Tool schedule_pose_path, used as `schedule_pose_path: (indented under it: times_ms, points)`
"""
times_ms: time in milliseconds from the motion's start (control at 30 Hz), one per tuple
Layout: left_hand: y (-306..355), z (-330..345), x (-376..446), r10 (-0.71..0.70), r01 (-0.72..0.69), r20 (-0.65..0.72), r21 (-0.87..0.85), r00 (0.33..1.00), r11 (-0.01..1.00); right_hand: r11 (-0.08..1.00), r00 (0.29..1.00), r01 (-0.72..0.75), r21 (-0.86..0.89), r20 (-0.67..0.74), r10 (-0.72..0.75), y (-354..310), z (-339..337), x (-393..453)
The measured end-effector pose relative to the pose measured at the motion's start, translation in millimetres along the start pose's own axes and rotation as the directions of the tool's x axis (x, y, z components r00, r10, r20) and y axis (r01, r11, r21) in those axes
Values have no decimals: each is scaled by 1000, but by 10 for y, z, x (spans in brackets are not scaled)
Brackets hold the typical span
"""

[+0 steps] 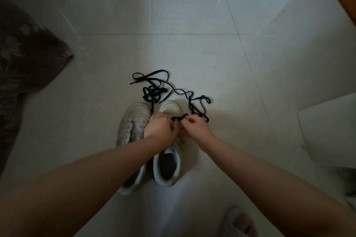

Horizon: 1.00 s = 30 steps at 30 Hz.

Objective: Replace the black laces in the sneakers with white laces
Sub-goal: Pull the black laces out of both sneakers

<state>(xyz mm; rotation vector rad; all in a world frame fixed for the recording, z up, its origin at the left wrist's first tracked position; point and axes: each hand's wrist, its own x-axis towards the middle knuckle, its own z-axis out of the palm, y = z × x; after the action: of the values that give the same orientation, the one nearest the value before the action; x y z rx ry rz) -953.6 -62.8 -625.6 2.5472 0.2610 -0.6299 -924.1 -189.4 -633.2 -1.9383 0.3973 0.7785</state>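
While a dark patterned cloth (27,52) sat bunched at the far left of the pale tiled floor (192,54), I had both arms stretched down over the pair of white sneakers. Left sneaker (133,121) first: its eyelets looked bare, tongue showing, with my forearm crossing its heel. Just beyond its toe lay one black lace (152,90), tangled in a loose heap on the tiles. Then my left hand (159,127), fingers curled in tight over the front of the right sneaker (169,159), gripping the near end of the other black lace (196,104) right at the lacing. A short stretch of that lace ran taut across to my right hand (194,125), which pinched it between curled fingers, and from there it trailed off in loops onto the floor past the right toe. Further right, a white boxy object (331,127) stood well apart, and down at the bottom edge my foot in a slipper (238,223) peeked in.
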Motion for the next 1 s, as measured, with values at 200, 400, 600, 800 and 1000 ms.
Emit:
schedule_pose_path:
  times_ms: [200, 400, 600, 800, 1000]
  points:
    - [10, -28, -11, -2, 2, 24, 11, 1000, 1000, 997, 991, 79, 22, -107, -76, -25, 13, 81]
    - [15, -55, -32, 25, -26, 29, 36, 999, 999, 818, 817, 100, 567, -516, 257, -70, -855, 349]
    - [15, -25, -29, 20, -20, 1, 20, 1000, 1000, 702, 922, -209, 680, -101, 373, 114, -550, 187]
    - [23, -36, -37, 8, -8, 12, 47, 1000, 999, 945, 986, -163, 284, 25, 163, 62, -39, 31]
    - [12, -40, -45, 13, -14, 19, 45, 1000, 999, 986, 996, -27, 164, -78, 40, -41, -28, 127]
